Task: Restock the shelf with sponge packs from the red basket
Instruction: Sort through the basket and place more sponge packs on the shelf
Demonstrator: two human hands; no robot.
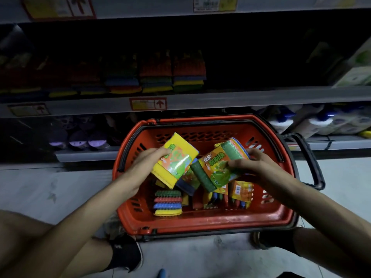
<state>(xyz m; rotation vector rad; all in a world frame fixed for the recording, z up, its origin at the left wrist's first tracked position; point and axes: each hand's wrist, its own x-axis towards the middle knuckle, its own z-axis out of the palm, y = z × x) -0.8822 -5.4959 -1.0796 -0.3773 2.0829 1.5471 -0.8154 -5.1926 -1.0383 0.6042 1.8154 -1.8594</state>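
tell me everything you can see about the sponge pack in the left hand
The sponge pack is a stack of sponges with a yellow outer face, wrapped by a glossy orange and green printed label. It is tilted and held above the other packs inside the red basket. The left hand grips its left edge, fingers curled over the top face.

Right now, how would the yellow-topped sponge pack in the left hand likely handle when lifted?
Probably light: the left hand holds the yellow-topped sponge pack by one end alone. Likely soft, compressible: layered sponge edges show. Glossy wrap glints, so perhaps slippery.
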